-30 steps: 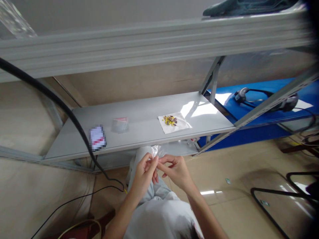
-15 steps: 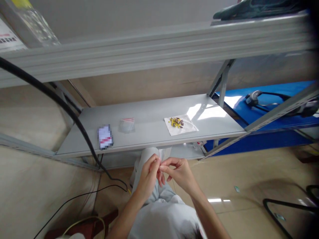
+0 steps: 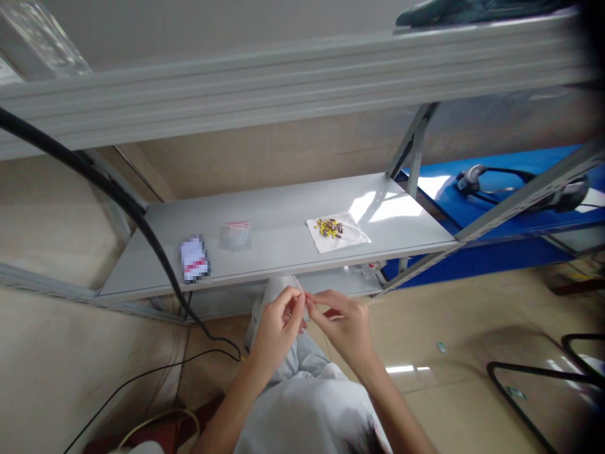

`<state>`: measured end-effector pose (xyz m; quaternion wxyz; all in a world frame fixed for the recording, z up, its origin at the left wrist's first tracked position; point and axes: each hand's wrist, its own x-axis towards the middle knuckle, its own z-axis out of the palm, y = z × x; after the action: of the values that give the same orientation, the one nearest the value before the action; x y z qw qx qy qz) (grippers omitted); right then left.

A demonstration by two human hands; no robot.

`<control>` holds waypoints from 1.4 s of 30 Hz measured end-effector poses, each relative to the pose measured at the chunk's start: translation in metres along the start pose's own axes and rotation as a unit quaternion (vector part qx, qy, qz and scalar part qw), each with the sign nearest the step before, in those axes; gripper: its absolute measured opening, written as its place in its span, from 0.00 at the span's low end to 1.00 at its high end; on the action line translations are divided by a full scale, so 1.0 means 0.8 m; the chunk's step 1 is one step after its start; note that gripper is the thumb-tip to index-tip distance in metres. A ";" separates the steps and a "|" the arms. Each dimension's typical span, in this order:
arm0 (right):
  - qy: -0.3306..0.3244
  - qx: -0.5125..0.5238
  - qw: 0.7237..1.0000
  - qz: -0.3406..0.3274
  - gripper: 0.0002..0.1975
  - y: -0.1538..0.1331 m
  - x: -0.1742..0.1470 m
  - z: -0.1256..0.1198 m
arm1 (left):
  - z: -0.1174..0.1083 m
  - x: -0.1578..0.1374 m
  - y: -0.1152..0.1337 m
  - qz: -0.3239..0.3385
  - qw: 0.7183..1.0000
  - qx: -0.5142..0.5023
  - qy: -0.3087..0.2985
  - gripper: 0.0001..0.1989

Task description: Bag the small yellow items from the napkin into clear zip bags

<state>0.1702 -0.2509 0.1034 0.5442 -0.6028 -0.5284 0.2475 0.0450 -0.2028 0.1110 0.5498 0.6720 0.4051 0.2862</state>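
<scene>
Over my lap, in front of the shelf, both hands meet with fingertips almost touching. My left hand (image 3: 282, 320) is closed, thumb and index finger pinching a small clear plastic bag (image 3: 297, 283), whose thin, pinkish edge sticks up beyond the fingers. My right hand (image 3: 344, 318) pinches at the same bag from the other side; its fingertips hide what lies between them. On the shelf, a white sheet (image 3: 352, 236) carries a small pile of yellow and dark brown capsule-like pieces (image 3: 329, 228). Further left lies a stack of clear zip bags (image 3: 236, 235) with red seal lines.
A phone (image 3: 194, 259) with a blurred screen lies at the left of the grey shelf (image 3: 278, 214). A thick black cable (image 3: 146, 230) hangs in front. Above runs a grey tabletop edge (image 3: 265, 88). A black metal frame (image 3: 534, 367) stands on the floor at right.
The bag has turned from showing its face to nearly edge-on. My right hand has shifted slightly right, and its fingertips still meet the left ones. The view has moved a little.
</scene>
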 end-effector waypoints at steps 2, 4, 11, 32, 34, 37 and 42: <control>0.002 -0.008 1.000 -0.004 0.08 0.004 0.000 0.001 | 0.002 0.003 -0.005 0.001 0.999 0.041 0.006 0.14; 0.010 -0.015 1.000 -0.001 0.09 0.008 -0.001 0.002 | 0.005 0.007 -0.010 0.005 0.998 0.067 0.006 0.15; 0.044 -0.024 0.998 0.030 0.09 0.015 -0.002 0.012 | 0.011 0.021 -0.012 0.024 0.988 0.150 0.041 0.15; -0.076 -0.121 0.989 -0.036 0.14 0.034 -0.002 0.004 | 0.009 0.011 -0.020 0.025 0.973 0.214 0.079 0.14; -0.113 -0.167 0.979 -0.024 0.16 0.033 -0.001 0.004 | 0.009 0.009 -0.019 0.031 0.969 0.233 0.070 0.14; -0.149 -0.182 0.972 0.019 0.17 0.034 0.000 0.006 | 0.012 0.004 -0.017 0.042 0.955 0.285 0.071 0.13; -0.155 -0.172 0.971 0.058 0.21 0.051 0.001 0.012 | 0.000 0.003 -0.028 0.056 0.946 0.313 0.063 0.10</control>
<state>0.1772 -0.2400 0.0637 0.3281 -0.6716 -0.6050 0.2744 0.0413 -0.1996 0.0894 0.2681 0.8124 0.4701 0.2173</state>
